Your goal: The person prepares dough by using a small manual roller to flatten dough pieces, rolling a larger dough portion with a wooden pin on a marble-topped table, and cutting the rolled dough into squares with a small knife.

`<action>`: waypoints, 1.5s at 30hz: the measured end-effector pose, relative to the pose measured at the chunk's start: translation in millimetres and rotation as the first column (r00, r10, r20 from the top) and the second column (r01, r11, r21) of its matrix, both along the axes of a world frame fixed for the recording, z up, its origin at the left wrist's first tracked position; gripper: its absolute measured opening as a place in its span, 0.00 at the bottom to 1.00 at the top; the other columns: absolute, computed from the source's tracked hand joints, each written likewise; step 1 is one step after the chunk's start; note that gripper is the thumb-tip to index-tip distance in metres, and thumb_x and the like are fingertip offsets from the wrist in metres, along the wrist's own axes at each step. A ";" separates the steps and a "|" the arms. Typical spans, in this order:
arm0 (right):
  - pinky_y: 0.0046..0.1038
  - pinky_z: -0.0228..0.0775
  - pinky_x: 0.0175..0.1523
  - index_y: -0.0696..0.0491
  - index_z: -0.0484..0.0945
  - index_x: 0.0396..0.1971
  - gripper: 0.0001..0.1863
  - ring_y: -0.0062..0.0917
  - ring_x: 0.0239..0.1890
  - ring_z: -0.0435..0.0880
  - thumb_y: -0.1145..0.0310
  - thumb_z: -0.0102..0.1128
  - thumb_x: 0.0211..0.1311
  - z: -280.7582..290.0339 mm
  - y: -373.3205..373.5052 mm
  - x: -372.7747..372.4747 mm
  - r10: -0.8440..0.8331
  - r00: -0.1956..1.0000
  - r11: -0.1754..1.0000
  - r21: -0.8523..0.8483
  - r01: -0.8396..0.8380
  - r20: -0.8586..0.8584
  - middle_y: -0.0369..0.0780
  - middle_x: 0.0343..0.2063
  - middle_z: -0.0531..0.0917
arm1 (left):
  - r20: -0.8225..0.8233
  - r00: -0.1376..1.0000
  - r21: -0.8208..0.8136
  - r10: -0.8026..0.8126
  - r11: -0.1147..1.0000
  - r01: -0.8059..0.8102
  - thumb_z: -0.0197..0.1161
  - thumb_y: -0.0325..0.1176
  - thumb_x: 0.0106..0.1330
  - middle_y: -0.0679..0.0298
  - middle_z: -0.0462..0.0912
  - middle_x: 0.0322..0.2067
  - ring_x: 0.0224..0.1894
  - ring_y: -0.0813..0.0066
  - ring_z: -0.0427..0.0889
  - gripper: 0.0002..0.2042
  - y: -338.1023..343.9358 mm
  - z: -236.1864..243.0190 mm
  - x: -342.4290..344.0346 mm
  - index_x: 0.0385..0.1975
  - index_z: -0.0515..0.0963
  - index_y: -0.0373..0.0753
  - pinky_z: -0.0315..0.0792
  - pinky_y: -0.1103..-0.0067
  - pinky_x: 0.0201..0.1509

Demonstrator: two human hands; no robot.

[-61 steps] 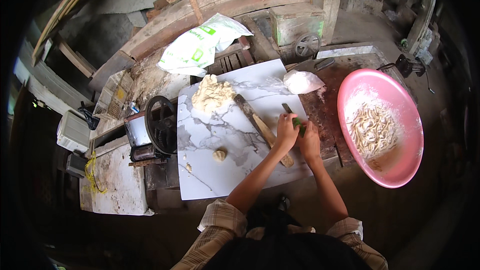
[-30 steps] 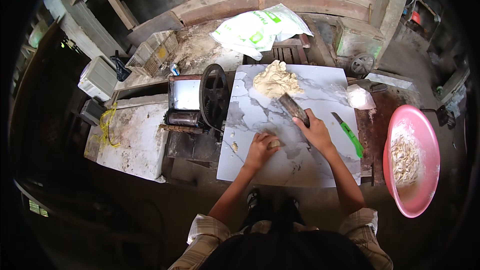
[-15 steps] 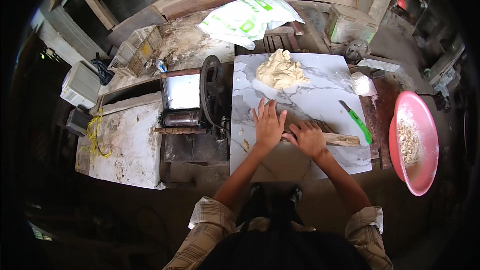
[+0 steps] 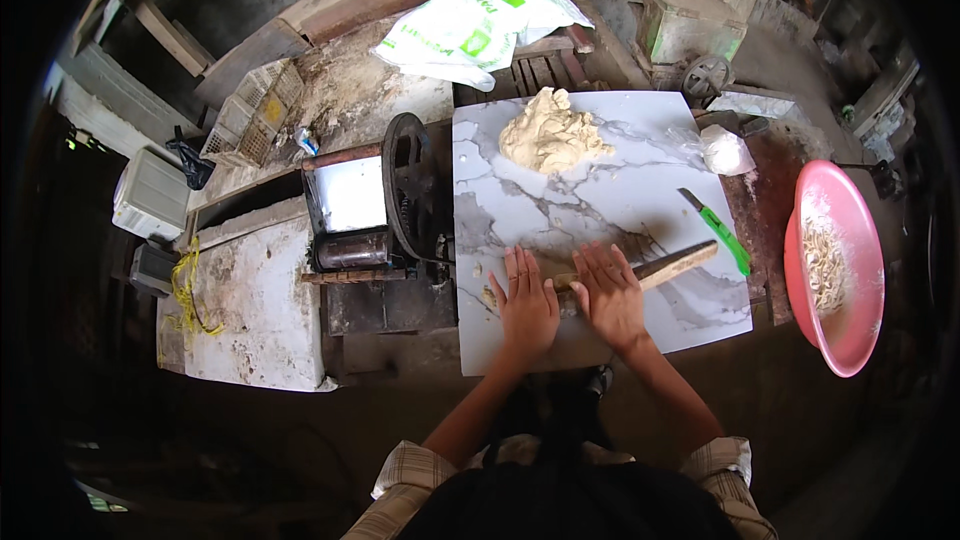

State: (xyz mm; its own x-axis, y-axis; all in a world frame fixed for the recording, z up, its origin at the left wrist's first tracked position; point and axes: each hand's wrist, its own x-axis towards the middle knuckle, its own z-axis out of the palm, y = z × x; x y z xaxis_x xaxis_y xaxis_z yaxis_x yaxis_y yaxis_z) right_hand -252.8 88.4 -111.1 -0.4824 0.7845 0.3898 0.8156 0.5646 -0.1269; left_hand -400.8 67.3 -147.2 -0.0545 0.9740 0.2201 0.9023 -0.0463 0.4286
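Note:
Both bare hands lie flat, fingers stretched out, across a wooden rod [image 4: 676,262] on the marble-patterned board [image 4: 600,205]: my left hand [image 4: 526,306] over its left end, my right hand [image 4: 612,305] beside it, thumb pointing left. Whatever lies under the rod and palms is hidden. A large pale dough mound [image 4: 550,135] rests toward the board's back, small scraps [image 4: 489,296] by my left fingers. At right lies a green-handled knife [image 4: 722,238], blade out, below a small bag of white powder [image 4: 726,150].
A pink basin [image 4: 862,240] of floured strands is on the right. Left of the board stand a roller machine with a large wheel [image 4: 406,190] and a stained white slab [image 4: 250,310]. Behind are a plastic crate [image 4: 255,115], a large white sack [image 4: 475,30] and a metal box [image 4: 690,25].
The knife, held by both hands two seconds ago, lies on the board. My right hand took up the rod, my left a small dough lump; since then both have spread flat on the rod, moving nearer me.

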 end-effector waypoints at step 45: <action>0.49 0.31 0.70 0.63 0.58 0.62 0.31 0.35 0.71 0.45 0.53 0.38 0.68 3.2 71.6 -38.2 -0.376 0.925 0.921 0.092 0.379 -0.048 0.46 0.67 0.53 | 0.041 0.999 0.247 -0.034 0.969 0.023 0.44 0.39 0.69 0.44 0.53 0.65 0.70 0.50 0.42 0.29 98.6 22.2 -21.9 0.62 0.51 0.23 0.35 0.51 0.68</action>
